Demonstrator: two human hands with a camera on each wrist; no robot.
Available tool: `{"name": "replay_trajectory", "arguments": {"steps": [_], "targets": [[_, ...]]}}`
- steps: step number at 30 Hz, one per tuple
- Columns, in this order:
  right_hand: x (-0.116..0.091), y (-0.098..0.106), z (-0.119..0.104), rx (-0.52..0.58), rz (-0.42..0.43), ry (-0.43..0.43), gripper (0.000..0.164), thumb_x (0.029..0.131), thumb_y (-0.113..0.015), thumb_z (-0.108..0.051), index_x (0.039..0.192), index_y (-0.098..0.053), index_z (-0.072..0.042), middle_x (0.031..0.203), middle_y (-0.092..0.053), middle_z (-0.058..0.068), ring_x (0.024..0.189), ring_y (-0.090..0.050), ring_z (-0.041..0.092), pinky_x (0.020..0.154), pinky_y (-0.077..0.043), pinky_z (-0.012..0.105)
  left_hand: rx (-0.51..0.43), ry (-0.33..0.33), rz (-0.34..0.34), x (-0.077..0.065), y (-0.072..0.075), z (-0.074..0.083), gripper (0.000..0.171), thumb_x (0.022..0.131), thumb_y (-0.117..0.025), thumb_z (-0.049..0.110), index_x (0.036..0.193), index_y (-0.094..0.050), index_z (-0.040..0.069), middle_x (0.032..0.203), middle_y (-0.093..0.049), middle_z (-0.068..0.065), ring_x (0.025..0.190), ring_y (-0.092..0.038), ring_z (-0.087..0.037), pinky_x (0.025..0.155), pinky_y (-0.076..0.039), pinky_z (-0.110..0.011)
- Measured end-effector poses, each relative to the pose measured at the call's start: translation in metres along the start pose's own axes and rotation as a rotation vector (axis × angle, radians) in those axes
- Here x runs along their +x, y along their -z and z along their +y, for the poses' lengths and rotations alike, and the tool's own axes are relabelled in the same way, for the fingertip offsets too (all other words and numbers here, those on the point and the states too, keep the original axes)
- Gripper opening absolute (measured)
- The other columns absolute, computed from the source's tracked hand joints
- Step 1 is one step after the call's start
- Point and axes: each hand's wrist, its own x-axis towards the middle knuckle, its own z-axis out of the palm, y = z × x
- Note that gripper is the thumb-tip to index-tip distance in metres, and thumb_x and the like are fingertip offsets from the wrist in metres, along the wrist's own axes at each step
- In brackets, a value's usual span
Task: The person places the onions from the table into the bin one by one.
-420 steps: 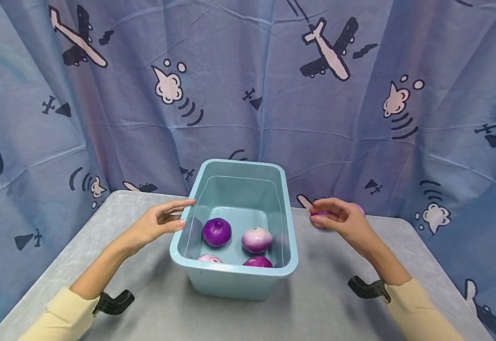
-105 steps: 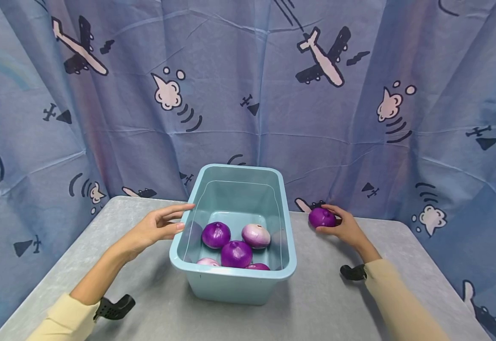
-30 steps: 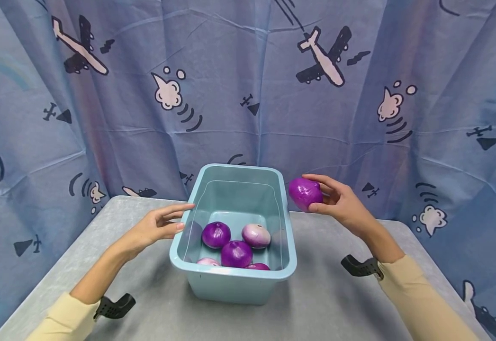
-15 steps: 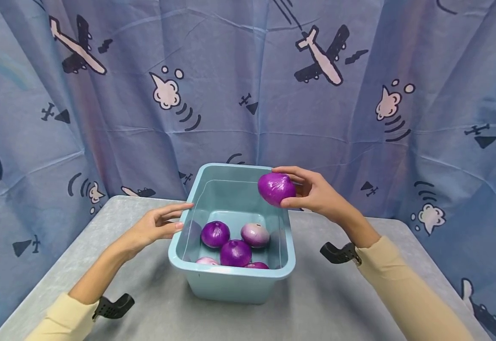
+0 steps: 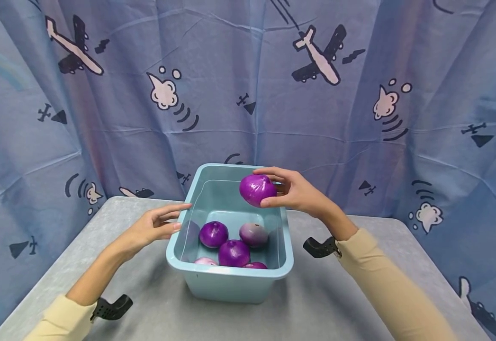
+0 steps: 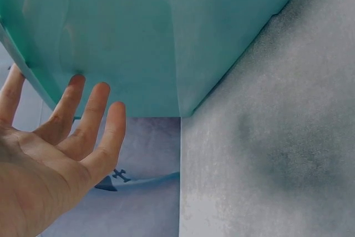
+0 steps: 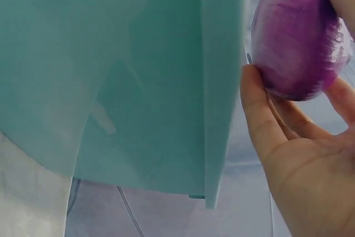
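A purple onion (image 5: 257, 190) is pinched between the thumb and fingers of my right hand (image 5: 299, 192), held up over the right side of a light blue plastic bin (image 5: 226, 270). In the right wrist view the onion (image 7: 297, 37) shows beside the bin's rim, its skin shiny. My left hand (image 5: 147, 229) has its fingers extended at the bin's left rim; in the left wrist view the fingers (image 6: 89, 120) lie along the outer wall. Inside the bin sit several onions: two deep purple ones, one paler onion (image 5: 254, 235), and others partly hidden by the front wall.
The bin stands on a grey table (image 5: 316, 303). Behind hangs a blue curtain (image 5: 213, 71) printed with airplanes and clouds, close to the table's back edge. Black wrist mounts (image 5: 112, 308) are on both arms.
The right hand picked the onion up from the table's back right and carried it left over the bin. Earlier, another purple onion appeared in the bin. The left hand stays at the rim.
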Motion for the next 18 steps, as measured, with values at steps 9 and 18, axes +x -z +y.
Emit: {"name": "replay_trajectory", "arguments": {"steps": [9, 18], "targets": [[-0.023, 0.015, 0.004, 0.005, 0.042, -0.013, 0.059, 0.09, -0.079, -0.008, 0.143, -0.055, -0.006, 0.138, -0.057, 0.015, 0.122, -0.059, 0.038, 0.095, -0.053, 0.042, -0.004, -0.008, 0.005, 0.0, -0.001, 0.0, 0.054, 0.1, -0.066, 0.016, 0.151, -0.05, 0.012, 0.148, -0.048, -0.02, 0.124, -0.058, -0.029, 0.092, -0.054, -0.042], [-0.069, 0.033, 0.028, -0.082, 0.224, -0.059, 0.036, 0.098, -0.07, -0.012, 0.132, -0.063, 0.0, 0.126, -0.065, 0.018, 0.112, -0.065, 0.034, 0.086, -0.057, 0.037, -0.088, -0.031, 0.011, -0.004, 0.0, 0.0, 0.055, 0.107, -0.053, 0.018, 0.159, -0.036, 0.021, 0.156, -0.035, -0.018, 0.135, -0.046, -0.034, 0.1, -0.048, -0.046]]}}
